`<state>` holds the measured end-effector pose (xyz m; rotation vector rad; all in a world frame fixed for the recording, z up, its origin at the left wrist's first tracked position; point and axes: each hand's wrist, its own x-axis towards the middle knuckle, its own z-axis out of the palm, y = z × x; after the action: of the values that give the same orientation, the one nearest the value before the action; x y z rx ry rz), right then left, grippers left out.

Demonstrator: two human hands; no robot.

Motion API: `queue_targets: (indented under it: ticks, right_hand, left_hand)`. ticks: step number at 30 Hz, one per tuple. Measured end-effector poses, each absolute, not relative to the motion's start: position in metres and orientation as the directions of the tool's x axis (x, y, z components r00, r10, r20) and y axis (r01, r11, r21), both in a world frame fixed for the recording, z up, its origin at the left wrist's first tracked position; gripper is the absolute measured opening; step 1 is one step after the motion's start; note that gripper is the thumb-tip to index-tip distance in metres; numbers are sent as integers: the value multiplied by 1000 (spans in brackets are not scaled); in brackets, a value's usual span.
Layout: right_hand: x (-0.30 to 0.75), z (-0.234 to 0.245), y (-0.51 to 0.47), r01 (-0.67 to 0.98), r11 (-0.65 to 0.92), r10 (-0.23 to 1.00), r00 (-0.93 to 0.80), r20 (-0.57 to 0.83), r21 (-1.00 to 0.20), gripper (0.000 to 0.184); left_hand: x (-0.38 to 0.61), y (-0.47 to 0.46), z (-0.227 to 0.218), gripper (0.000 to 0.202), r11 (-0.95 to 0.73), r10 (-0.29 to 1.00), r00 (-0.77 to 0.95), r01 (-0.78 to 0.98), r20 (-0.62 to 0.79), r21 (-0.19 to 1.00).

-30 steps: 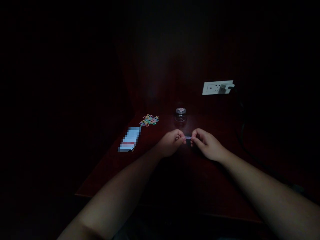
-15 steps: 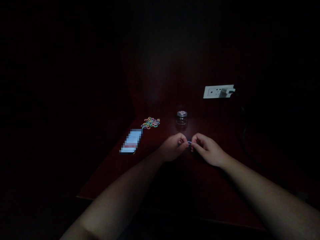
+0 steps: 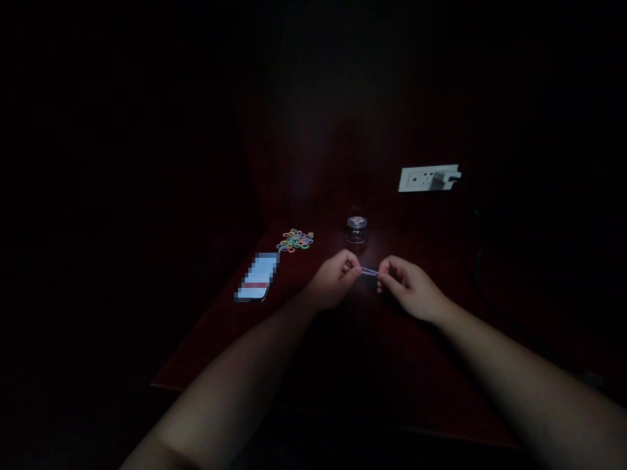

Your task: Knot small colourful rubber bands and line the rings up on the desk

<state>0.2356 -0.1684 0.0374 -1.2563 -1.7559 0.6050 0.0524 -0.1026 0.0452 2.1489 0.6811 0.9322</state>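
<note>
- The purple band (image 3: 369, 272) spans the gap between the two hands, over the middle of the table (image 3: 202, 339), with the back edge beyond it.
- The left hand (image 3: 339, 279) pinches one end between thumb and forefinger; the right hand (image 3: 411, 289) grips the other the same way. The remaining fingers curl inward, probably to keep clear of so small a loop.
- Its two strands run nearly straight, so I take it the opposed pinches keep it taut.
- From where I stand I cannot tell whether either hand rests on the tabletop.
- A loose heap of coloured bands (image 3: 295, 241) lies by the back left corner, apart from both hands, which leaves the middle free for them.
- The phone (image 3: 257, 277) lies along the left edge, face up, its lit screen perhaps meant to be seen.
- A clear lidded jar (image 3: 356, 230) stands upright near the back edge, beyond the hands.
</note>
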Motion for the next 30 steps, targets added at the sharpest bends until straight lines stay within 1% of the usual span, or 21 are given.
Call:
queue_targets:
  ticks: [4, 7, 11, 14, 16, 19, 22, 24, 26, 28, 30]
  right_hand:
    - [238, 40, -168, 478, 377, 919, -85, 385, -794, 14]
    - [235, 37, -169, 456, 368, 926, -99, 364, -811, 14]
    - [228, 32, -168, 435, 374, 926, -130, 353, -819, 12]
    - [227, 28, -165, 447, 389, 919, -128, 372, -805, 8]
    - [229, 26, -162, 455, 405, 910, -110, 400, -794, 9]
    - [236, 21, -155, 509, 404, 901, -78, 427, -760, 18]
    - [243, 19, -148, 608, 355, 913, -61, 404, -710, 20]
    - [244, 18, -145, 636, 315, 924, -35, 381, -704, 22]
    - [243, 19, -143, 628, 288, 928, 3, 372, -723, 24]
    - [240, 19, -142, 587, 292, 930, 10, 368, -755, 21]
    - [238, 19, -143, 521, 311, 934, -14, 356, -795, 18]
  left_hand:
    - [49, -100, 47, 12, -609, 701, 571, 167, 427, 776]
    - [51, -102, 44, 13, -582, 687, 606, 129, 400, 803]
    - [57, -100, 34, 17, -485, 687, 650, 78, 324, 871]
    - [60, -94, 26, 20, -401, 726, 626, 47, 286, 915]
    - [61, -88, 21, 21, -369, 760, 587, 36, 279, 929]
    - [64, -76, 14, 20, -375, 818, 505, 107, 274, 921]
    - [71, -67, 11, 16, -384, 861, 432, 210, 267, 899]
    - [76, -67, 11, 15, -384, 850, 450, 175, 273, 907]
    - [79, -72, 14, 15, -385, 800, 524, 74, 293, 920]
    - [80, -80, 17, 17, -370, 756, 582, 3, 300, 929]
    - [77, -87, 20, 18, -353, 737, 610, -21, 291, 935]
